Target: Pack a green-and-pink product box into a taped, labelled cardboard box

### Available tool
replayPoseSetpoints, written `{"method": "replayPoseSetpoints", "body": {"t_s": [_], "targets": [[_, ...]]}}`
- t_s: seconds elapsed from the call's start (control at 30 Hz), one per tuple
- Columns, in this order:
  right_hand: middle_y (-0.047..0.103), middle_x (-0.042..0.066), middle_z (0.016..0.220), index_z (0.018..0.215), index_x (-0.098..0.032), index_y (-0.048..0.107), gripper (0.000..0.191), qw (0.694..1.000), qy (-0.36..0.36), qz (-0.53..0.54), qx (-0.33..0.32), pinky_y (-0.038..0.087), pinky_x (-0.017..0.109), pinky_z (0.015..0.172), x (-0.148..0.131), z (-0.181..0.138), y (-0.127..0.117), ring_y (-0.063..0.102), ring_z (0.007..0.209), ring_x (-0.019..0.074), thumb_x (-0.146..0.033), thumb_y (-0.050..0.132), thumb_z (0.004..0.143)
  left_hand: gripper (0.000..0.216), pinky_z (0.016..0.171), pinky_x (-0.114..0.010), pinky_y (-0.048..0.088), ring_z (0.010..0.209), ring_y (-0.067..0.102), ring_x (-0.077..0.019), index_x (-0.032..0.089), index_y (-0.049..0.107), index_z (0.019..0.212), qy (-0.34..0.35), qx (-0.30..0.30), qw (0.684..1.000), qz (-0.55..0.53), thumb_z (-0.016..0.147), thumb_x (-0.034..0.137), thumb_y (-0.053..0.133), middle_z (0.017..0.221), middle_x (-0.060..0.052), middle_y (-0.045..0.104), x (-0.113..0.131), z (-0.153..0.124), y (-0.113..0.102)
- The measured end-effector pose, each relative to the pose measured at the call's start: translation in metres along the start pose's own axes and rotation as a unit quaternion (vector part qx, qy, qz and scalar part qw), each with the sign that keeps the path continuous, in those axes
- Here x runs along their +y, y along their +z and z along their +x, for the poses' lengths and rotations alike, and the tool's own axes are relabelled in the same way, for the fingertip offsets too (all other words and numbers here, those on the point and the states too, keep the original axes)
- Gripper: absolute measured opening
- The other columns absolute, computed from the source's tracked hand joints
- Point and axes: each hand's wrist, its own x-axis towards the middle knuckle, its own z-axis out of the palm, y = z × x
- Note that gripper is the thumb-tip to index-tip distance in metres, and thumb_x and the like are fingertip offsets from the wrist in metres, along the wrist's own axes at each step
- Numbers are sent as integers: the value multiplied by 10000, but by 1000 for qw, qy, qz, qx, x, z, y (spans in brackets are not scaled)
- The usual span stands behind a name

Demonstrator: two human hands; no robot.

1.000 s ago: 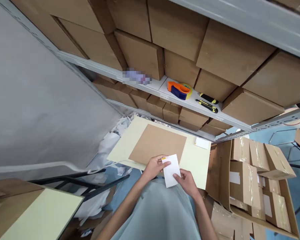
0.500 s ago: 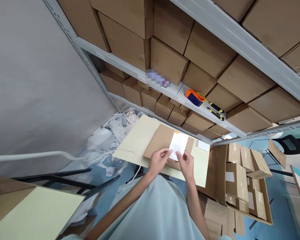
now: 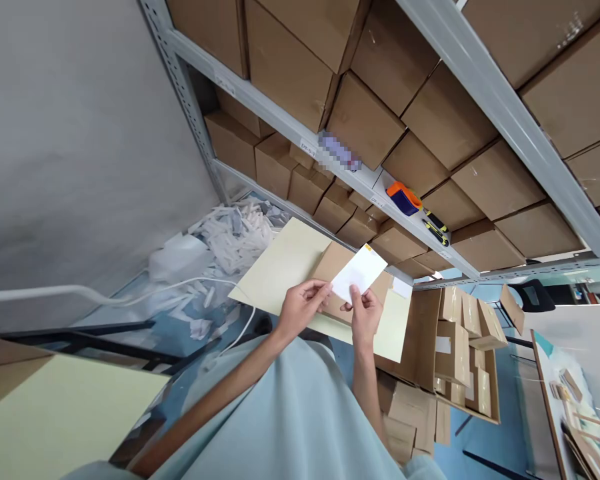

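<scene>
I see the white card (image 3: 361, 272) has swung since a half-second ago, far end now leaning right: it's being turned, not set down. Left hand (image 3: 300, 308) and right hand (image 3: 366, 319) pinch its near end above brown cardboard (image 3: 329, 261) on the table (image 3: 280, 263). It looks flat, orange-marked at a far corner.

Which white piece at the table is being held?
The white card above the brown cardboard, pinched by the right hand with the left hand at its corner; the other white piece lies on the tabletop.
</scene>
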Motion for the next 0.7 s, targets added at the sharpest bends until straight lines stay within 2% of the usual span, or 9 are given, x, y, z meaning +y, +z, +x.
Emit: {"method": "replayPoseSetpoints", "body": {"t_s": [0.1,0.3,0.43,0.7], "targets": [[649,-25,614,815,-225,713,539,1000,3,7,4,529,307,511,-6,-11,8,591,459,158,-757,794,838,421,546,-316,538,640,704,-217,242,816,866,1,-4,1000,-15,788,651,875,751,-65,779,10,-6,-12],[606,-45,579,797,-238,695,492,1000,0,-2,8,542,325,531,-17,-23,14,578,457,160,-716,797,857,389,483,-303,494,612,691,-212,223,818,832,-12,-26,998,-55,750,595,894,809,-96,806,20,-12,-25],[607,-44,594,796,-230,693,514,1000,10,-5,15,529,317,518,-22,-25,17,568,451,149,-730,806,837,392,438,-265,450,591,670,-192,216,799,795,-6,-26,999,-36,732,589,901,769,-85,785,21,-10,-30],[648,-33,607,795,-206,666,623,1000,29,2,12,528,301,544,-27,-28,16,589,462,139,-812,815,802,391,439,-242,440,573,637,-158,188,773,843,-2,-58,998,5,810,572,842,766,-64,776,28,-7,-33]]}}
